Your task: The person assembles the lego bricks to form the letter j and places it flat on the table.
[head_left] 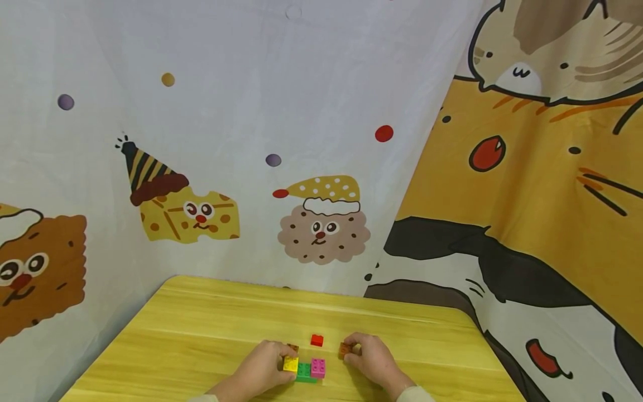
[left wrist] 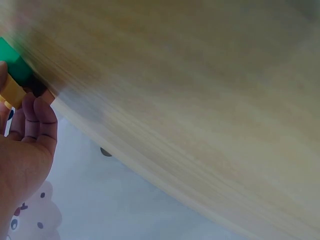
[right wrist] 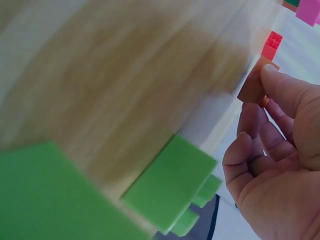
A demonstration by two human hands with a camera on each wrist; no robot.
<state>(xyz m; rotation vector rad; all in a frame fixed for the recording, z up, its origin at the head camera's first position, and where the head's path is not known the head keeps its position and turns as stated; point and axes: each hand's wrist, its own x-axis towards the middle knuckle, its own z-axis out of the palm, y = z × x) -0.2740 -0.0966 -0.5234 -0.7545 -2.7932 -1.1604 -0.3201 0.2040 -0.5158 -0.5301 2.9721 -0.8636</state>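
Observation:
My left hand [head_left: 262,367] pinches a yellow toy brick [head_left: 291,364] between thumb and fingers, at the left end of a green brick [head_left: 304,371]. A pink brick [head_left: 318,367] sits on the green one's right end. Just behind the yellow brick, a brown brick [head_left: 293,348] shows beside the left fingertips, partly hidden. Over to the right, my right hand [head_left: 374,360] pinches an orange-brown brick [right wrist: 256,80] by its sides. The left wrist view catches the left hand [left wrist: 30,145] only at its edge, with the yellow brick [left wrist: 12,92] against the green brick [left wrist: 14,62].
A red brick [head_left: 317,340] lies on the wooden table [head_left: 226,312], behind and between the hands. Large in the right wrist view, a light green brick [right wrist: 170,182] and another green piece [right wrist: 60,200] are near that camera. Printed cloth [head_left: 226,111] hangs behind the table.

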